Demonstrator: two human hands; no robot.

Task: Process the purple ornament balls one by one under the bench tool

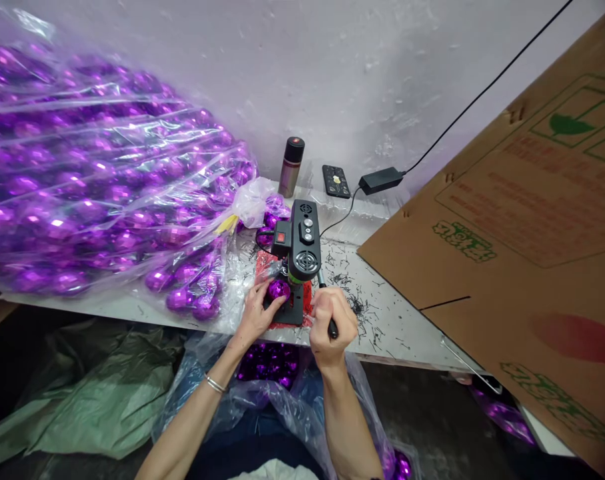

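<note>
My left hand is closed on a shiny purple ball, thumb and fingers at its sides. The ball sits at the base of a small black bench machine with round vents, knobs and a red switch. Just to the right, my right hand is wrapped in a fist round the black grip of a lever handle, whose metal rod runs up to the machine's side. A red mat shows beneath the machine.
A big clear bag of purple balls fills the left of the table. A thermos bottle, phone and power adapter lie along the back. Short black bits litter the table. A cardboard box leans at right; an open bag of balls is below.
</note>
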